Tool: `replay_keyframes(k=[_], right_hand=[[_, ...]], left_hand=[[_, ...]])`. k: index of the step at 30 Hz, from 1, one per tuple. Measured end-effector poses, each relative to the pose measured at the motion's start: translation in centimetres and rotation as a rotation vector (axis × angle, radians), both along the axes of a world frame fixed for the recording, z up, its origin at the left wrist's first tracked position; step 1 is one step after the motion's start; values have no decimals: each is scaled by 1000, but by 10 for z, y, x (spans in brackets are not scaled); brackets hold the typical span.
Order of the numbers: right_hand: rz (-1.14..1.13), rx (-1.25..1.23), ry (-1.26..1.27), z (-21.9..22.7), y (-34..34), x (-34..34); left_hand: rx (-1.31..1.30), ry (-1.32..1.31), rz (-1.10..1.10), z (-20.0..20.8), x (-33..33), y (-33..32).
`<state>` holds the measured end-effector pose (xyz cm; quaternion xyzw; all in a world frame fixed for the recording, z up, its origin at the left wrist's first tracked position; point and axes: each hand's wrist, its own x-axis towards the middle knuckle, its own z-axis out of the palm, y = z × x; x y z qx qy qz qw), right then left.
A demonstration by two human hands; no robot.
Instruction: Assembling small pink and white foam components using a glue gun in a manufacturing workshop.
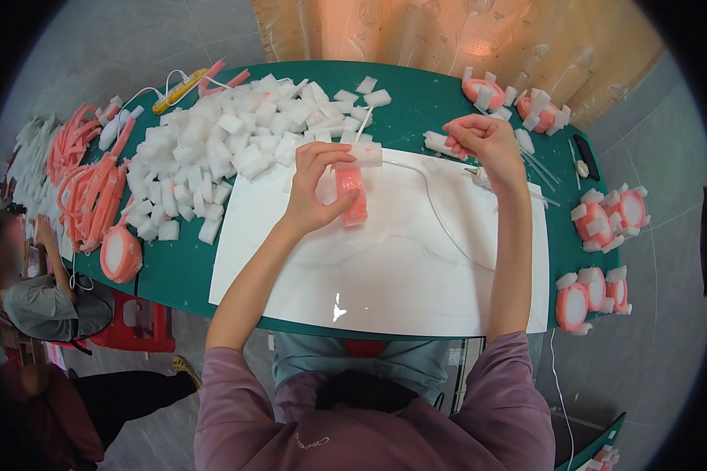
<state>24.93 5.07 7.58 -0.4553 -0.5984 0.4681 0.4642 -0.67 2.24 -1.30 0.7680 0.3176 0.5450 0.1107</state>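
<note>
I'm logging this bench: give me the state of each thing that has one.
Left hand, fingers closed on pink piece
Pink piece, held, foam block at its far end
Right hand, raised, fingers bunched; contents unclear
Cable, slack, curved
Glue gun, lying down; power unclear
Foam pile, loose, heaped
Pink strips, loose, bunched

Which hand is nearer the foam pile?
Left. The left hand is just right of the foam pile; the right hand is much farther to the right.

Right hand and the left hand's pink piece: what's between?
Head view: a white foam piece near the right hand, then a white cable crossing the white board.
</note>
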Motion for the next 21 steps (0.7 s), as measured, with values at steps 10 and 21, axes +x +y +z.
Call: replay_keyframes(k=[10, 21], right_hand=[[-123, 187, 164, 25, -15, 54], [-136, 178, -303, 26, -24, 43]], left_hand=[[-36, 17, -8, -5, -2, 0], [-62, 30, -2, -8, -3, -4]])
